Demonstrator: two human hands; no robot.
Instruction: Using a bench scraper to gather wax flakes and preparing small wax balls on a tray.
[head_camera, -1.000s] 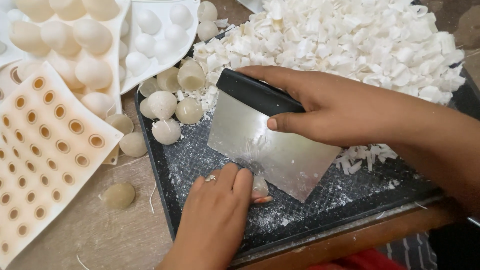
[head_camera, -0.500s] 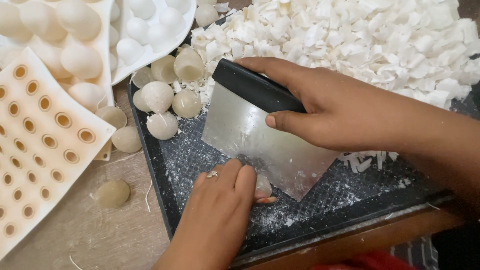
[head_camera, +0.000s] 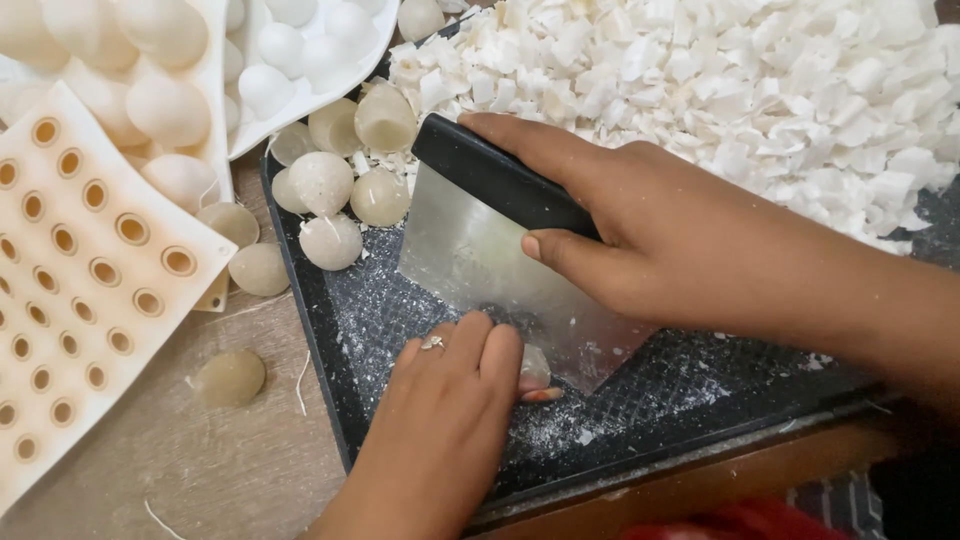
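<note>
Big heap of white chopped wax-like chunks (head_camera: 740, 90) fills the upper right of a dark textured tray (head_camera: 310, 330), which sits on a brown wooden tabletop (head_camera: 200, 470). Left of the tray: cream silicone mould sheet with rows of round holes (head_camera: 90, 300), and above it white moulded trays of pale domes (head_camera: 150, 90). Loose cream half-sphere pieces (head_camera: 345, 195) cluster in the tray's upper-left corner, one more out on the table (head_camera: 230, 377). Right hand (head_camera: 640, 235) is clamped on the black handle of a steel bench scraper (head_camera: 480, 260), blade edge down on the tray floor. Left hand (head_camera: 450, 420) lies flat with fingers together, tips pinning a small pale wax piece (head_camera: 533, 368) just against the blade (mostly hidden, shape hard to tell). Risk, as I judge it: fingertips sit touching the cutting edge, so a blade slip on the crumb-dusted surface could nick them; the little piece could also skid or shatter under pressure and scatter crumbs off the tray's near rim.
</note>
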